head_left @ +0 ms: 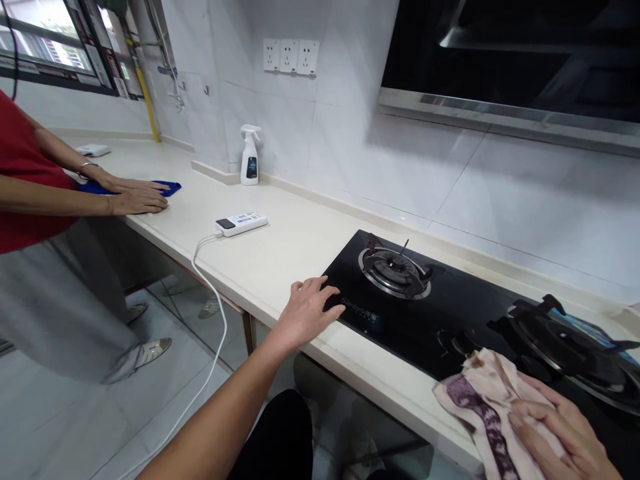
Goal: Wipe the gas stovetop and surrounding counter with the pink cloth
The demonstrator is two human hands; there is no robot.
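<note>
My left hand rests at the front left edge of the black gas stove, its fingers spread and holding nothing. Bunched in my right hand is a pale pink cloth with a purple patterned band and some dirty spots. The cloth hangs over the stove's front edge, close to the control knob. To the left is the round burner with its metal ring. Behind my right hand stands the second burner, with something blue showing past it.
A white power bank with a cable trailing to the floor lies on the counter. A spray bottle stands by the wall. At left a person in red presses a blue cloth. The range hood overhangs.
</note>
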